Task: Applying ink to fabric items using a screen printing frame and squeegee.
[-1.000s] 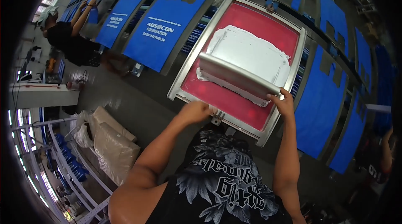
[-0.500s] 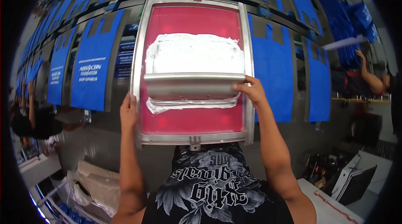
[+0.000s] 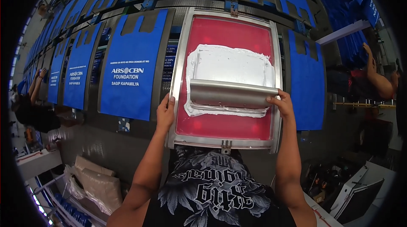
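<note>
metal squeegee (image 3: 232, 94) hides strip of white paste (image 3: 233, 64)

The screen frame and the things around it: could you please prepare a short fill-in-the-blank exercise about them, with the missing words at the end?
1. The right hand holds the metal squeegee by its ____ end.
2. The left hand touches the frame on its ____ side.
3. The paste spread on the screen is ____ in colour.
4. The flat bag-shaped pieces on either side of the frame are ____ in colour.

Missing words: right; left; white; blue.
</note>
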### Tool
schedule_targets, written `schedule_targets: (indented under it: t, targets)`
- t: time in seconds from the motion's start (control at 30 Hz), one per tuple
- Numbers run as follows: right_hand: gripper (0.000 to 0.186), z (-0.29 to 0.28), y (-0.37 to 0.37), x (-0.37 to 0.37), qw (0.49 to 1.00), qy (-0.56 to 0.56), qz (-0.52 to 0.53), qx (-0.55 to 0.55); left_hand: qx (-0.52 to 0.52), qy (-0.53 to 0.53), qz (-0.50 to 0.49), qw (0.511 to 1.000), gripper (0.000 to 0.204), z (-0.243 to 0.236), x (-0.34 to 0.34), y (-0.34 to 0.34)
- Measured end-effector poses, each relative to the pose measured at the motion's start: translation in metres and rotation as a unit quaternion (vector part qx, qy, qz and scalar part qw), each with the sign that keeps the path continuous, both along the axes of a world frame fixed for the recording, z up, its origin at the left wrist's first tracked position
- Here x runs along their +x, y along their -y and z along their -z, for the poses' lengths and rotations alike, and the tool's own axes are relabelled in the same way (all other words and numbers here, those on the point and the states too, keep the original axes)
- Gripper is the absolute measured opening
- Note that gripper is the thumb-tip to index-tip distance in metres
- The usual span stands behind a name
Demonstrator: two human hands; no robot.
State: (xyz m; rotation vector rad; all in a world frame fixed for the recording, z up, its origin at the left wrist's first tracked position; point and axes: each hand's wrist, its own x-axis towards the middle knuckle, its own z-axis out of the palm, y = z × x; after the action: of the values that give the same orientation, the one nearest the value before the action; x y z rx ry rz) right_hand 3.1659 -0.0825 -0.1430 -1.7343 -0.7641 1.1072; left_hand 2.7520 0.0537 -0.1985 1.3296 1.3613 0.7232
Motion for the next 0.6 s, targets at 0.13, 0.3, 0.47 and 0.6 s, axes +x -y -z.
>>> schedule_targets:
  t: [0.13,0.3,0.47,0.6]
  targets:
    - [0.044,0.017,-0.004,0.020,0.999,0.028,0.000,-0.014,0.005,0.000,-0.020,1.000,0.044,0.005,0.012,0.005]
    - [0.045,0.028,-0.016,0.033,0.998,0.048,-0.045,-0.025,0.049,-0.076,0.006,0.996,0.045,0.019,0.010,-0.005]
    - [0.038,0.037,-0.014,0.028,0.999,0.010,-0.030,0.030,-0.015,-0.060,-0.033,0.998,0.051,0.021,0.017,-0.013]
    - [0.039,0.041,-0.010,0.029,0.999,0.002,-0.041,-0.007,-0.020,-0.005,-0.023,1.000,0.050,0.017,0.017,-0.009]
